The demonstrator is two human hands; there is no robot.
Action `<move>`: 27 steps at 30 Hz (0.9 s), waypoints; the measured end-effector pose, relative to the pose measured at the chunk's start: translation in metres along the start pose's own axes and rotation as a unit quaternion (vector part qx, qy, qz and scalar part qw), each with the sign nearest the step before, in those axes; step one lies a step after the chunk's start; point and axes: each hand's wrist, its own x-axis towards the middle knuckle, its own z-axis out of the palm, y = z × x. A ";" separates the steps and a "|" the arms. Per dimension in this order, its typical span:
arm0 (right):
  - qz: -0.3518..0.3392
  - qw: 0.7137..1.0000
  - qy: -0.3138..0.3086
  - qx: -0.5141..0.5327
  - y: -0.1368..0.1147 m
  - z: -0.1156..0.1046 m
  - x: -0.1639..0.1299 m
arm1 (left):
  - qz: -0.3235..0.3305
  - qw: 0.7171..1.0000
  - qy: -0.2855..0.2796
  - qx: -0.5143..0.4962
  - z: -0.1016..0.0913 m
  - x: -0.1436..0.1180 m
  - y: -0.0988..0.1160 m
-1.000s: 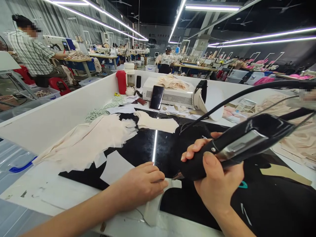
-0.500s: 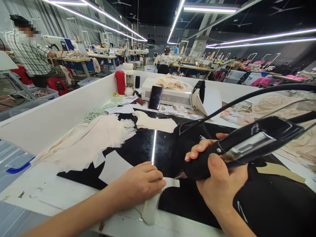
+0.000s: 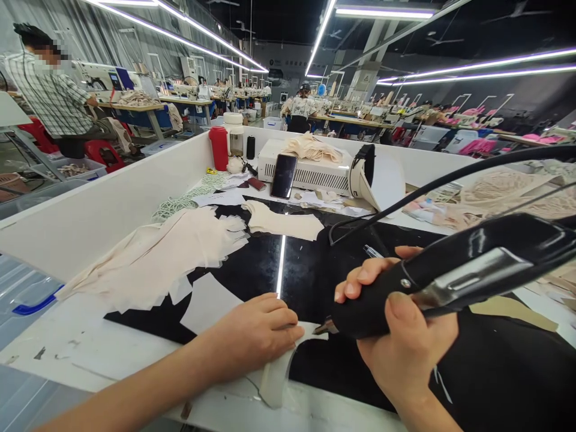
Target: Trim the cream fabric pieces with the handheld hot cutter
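Nowhere legible writing: right hand (image 3: 407,342) grips black cutter (image 3: 450,273).

Both forearms are bare, with no sleeve reaching into view on either side. The left hand (image 3: 254,336) wears no glove, ring or watch, and its wrist is uncovered. The right hand (image 3: 405,342) is likewise ungloved, with short, plain, unpainted nails showing on its thumb and fingers (image 3: 360,277). Neither wrist carries a band.
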 end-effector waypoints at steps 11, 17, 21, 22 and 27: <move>0.009 0.999 -0.031 -0.022 0.001 -0.003 -0.007 | 0.002 1.000 0.014 -0.002 -0.001 0.001 0.000; -0.006 1.000 -0.001 -0.010 0.000 -0.008 -0.001 | 0.003 1.000 0.010 0.002 0.000 0.000 -0.001; -0.010 1.000 -0.006 -0.020 0.001 -0.011 -0.003 | 0.006 1.000 0.013 -0.005 0.000 0.000 -0.002; -0.010 1.000 -0.006 -0.026 0.001 -0.011 -0.004 | 0.006 1.000 0.012 -0.006 0.000 0.000 -0.002; -0.001 0.999 0.000 -0.042 -0.001 -0.012 -0.007 | -0.015 1.000 0.022 0.001 -0.005 -0.002 0.005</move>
